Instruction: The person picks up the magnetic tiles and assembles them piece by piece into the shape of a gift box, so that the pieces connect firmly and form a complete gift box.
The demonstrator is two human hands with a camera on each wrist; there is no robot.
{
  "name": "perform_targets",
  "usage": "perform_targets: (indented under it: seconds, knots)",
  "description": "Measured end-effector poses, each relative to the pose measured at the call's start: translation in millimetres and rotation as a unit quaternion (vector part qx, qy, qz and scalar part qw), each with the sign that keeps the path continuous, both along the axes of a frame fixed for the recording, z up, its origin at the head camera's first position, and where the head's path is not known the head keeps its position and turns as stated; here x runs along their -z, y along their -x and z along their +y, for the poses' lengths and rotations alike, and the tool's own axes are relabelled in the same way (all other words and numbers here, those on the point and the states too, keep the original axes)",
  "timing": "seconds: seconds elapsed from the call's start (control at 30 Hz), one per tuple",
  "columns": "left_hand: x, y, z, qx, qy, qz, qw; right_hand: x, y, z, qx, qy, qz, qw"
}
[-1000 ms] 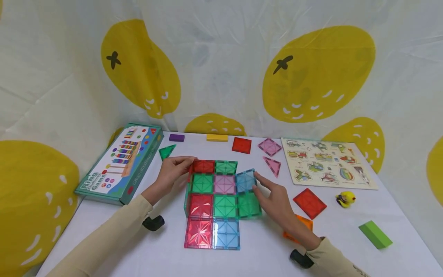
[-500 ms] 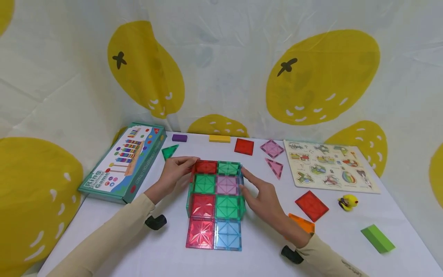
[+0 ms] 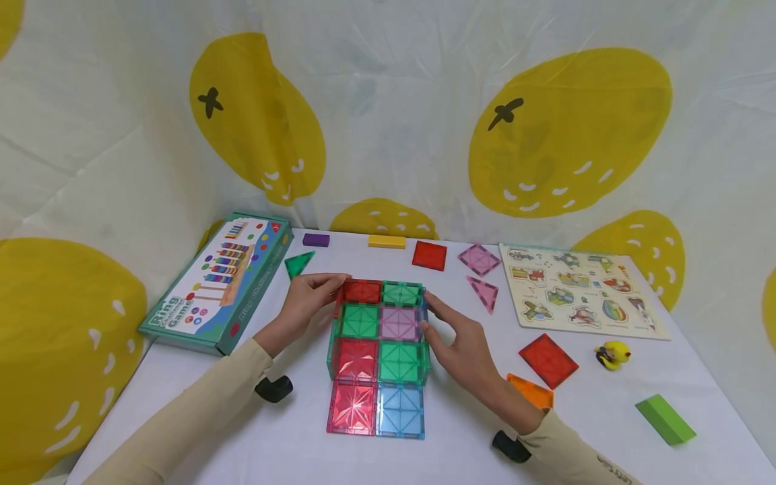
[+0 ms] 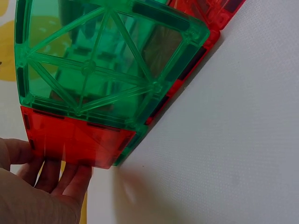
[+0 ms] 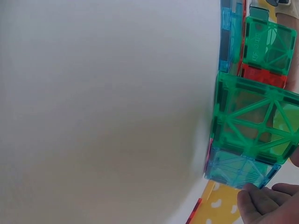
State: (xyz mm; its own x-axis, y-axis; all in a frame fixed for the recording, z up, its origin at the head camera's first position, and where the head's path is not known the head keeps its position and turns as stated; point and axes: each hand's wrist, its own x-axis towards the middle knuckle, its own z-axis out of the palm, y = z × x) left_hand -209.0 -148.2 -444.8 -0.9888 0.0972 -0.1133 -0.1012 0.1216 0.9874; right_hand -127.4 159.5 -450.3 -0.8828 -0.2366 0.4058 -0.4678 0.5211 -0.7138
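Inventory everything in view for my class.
Translucent plastic-tile structure: one, multicoloured, centre
Loose plastic squares: three, red, pink, back and right
Plastic triangles: two, green, pink, back
Part-hidden plastic tile: one, orange, right
Rectangular blocks: three, purple, yellow, green, back and right
Game box: one, green-and-white, left
Puzzle board: one, cream, right
Duck-like toy: one, yellow, right
Table: one, white, underneath
Backdrop: one, white-and-yellow, behind
Sleeves: two, beige, forearms
Wrist attachments: two, black, wrists
Left hand, right hand: one each, touching structure

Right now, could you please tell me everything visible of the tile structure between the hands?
The tile structure looks like translucent plastic: red, green, pink and blue squares, mostly ribbed. On the white table, upright tiles wall three sides; floor tiles extend from its open front. The left hand holds a red side tile, the right hand a blue one.
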Motion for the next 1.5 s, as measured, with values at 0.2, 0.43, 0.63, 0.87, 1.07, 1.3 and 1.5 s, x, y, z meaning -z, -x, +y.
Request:
perform_targets:
  seconds: [0.2, 0.43, 0.63, 0.87, 1.07, 1.3, 1.5]
  knots:
    - [-1.1, 0.2, -0.3, 0.001, -0.002, -0.005, 1.0, 2.4, 3.1, 1.1, 0.003, 0.011, -0.008, 1.0]
    - [0.7, 1.9, -0.9, -0.005, -0.003, -0.012, 0.9999, -0.1, 10.3, 0.9, 0.012, 0.008, -0.021, 1.0]
    - [2.3, 0.6, -1.0, -0.009, -0.005, -0.014, 0.9999, -0.1, 25.5, -1.0, 0.016, 0.026, -0.035, 0.999]
    - [1.8, -0.6, -3.7, 0.01, -0.003, 0.0, 0.9999, -0.2, 53.6, -9.2, 0.037, 0.072, -0.088, 0.993]
    - [-4.4, -2.8, -4.1, 0.017, 0.065, 0.063, 0.9958, 4.4, 69.0, -13.8, 0.052, 0.113, -0.128, 0.984]
    - [-36.2, -31.7, 3.8, 0.058, 0.234, 0.279, 0.9297, 10.4, 70.7, -13.0, 0.036, 0.145, -0.127, 0.981]
    - [-53.1, -80.7, 29.4, 0.21, 0.37, 0.358, 0.831, 11.3, 69.1, -13.1, 0.037, 0.145, -0.134, 0.98]
